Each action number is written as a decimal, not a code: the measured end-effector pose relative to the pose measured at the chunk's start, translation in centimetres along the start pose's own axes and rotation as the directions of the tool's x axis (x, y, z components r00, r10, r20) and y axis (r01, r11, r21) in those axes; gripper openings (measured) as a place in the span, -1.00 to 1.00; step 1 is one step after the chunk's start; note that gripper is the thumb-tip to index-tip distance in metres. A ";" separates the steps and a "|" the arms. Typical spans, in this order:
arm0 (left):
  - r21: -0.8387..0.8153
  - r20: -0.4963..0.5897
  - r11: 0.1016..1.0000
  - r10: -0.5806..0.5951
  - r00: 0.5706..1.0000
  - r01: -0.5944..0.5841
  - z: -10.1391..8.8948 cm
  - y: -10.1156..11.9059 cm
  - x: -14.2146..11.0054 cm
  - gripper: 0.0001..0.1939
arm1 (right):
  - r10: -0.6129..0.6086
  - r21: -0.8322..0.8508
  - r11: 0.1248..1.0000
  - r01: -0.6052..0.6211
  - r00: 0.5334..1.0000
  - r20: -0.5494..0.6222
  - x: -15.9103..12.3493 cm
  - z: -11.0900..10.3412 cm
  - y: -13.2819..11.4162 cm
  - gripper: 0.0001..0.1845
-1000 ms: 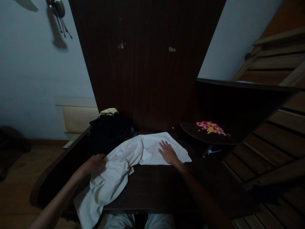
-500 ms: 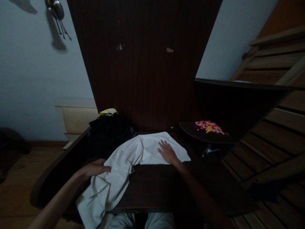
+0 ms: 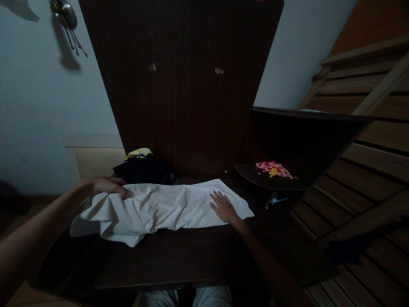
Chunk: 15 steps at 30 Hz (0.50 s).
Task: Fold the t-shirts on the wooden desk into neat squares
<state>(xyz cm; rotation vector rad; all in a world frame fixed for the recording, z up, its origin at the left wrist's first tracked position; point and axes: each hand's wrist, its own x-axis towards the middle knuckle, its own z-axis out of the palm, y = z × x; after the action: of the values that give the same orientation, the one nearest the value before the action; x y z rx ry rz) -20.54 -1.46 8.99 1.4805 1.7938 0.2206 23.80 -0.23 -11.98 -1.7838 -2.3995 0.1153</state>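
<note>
A white cloth (image 3: 162,207) lies stretched across the dark wooden table (image 3: 191,260). My left hand (image 3: 107,186) is closed on the cloth's left end, holding it lifted and pulled out to the left. My right hand (image 3: 223,207) lies flat with fingers spread on the cloth's right end, pressing it to the table.
A heap of black clothing (image 3: 143,170) with a yellow-and-white piece (image 3: 139,152) on top sits at the table's back left. A small side shelf (image 3: 255,177) at the right holds pink and yellow bits (image 3: 273,169). A tall dark board rises behind. Wooden slats stand at the right.
My left hand has drawn the hanging end of the cloth up and out to the left, so the cloth now lies lengthwise along the table. My right hand has stayed flat in place.
</note>
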 end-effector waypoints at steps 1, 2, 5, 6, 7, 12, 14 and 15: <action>-0.044 0.111 0.998 -0.048 0.993 0.054 -0.2 0.2 0.1 -0.67 | 0.003 0.000 1.000 -0.003 1.000 -0.002 -0.1 0.0 0.1 -0.38; -0.079 0.176 0.992 -0.084 0.981 0.099 -0.2 0.5 0.2 -0.67 | 0.005 0.000 1.000 -0.005 1.000 -0.005 -0.2 0.0 0.1 -0.38; -0.115 0.142 0.985 -0.114 0.983 0.131 -0.5 1.5 0.4 -0.73 | 0.014 -0.005 1.000 -0.014 1.000 -0.016 -0.5 0.1 0.3 -0.39; -0.106 0.127 0.989 -0.091 0.988 0.105 -0.7 1.8 0.6 -0.74 | 0.021 -0.007 1.000 -0.021 1.000 -0.018 -0.6 0.2 0.4 -0.39; -0.079 0.107 0.996 -0.042 0.993 0.050 -1.0 2.1 0.8 -0.76 | 0.027 -0.010 1.000 -0.028 0.999 -0.020 -0.7 0.2 0.5 -0.40; 0.351 -0.220 0.916 0.280 0.935 -0.192 -2.8 3.1 3.0 -0.71 | 0.069 -0.021 0.997 -0.070 0.997 -0.028 -0.8 0.4 0.5 -0.39; 0.476 -0.298 0.862 0.344 0.890 -0.174 -2.7 2.7 4.0 -0.68 | 0.090 -0.024 0.996 -0.091 0.995 -0.037 -0.8 0.4 0.5 -0.39; 0.511 -0.310 0.842 0.368 0.877 -0.173 -2.5 2.3 4.5 -0.69 | 0.098 -0.026 0.995 -0.100 0.994 -0.044 -0.8 0.4 0.4 -0.39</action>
<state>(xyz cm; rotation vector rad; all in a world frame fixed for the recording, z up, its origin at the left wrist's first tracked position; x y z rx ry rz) -20.49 4.05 10.01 2.1816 2.0404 0.2565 24.38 -0.88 -12.52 -1.8979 -2.2948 0.0544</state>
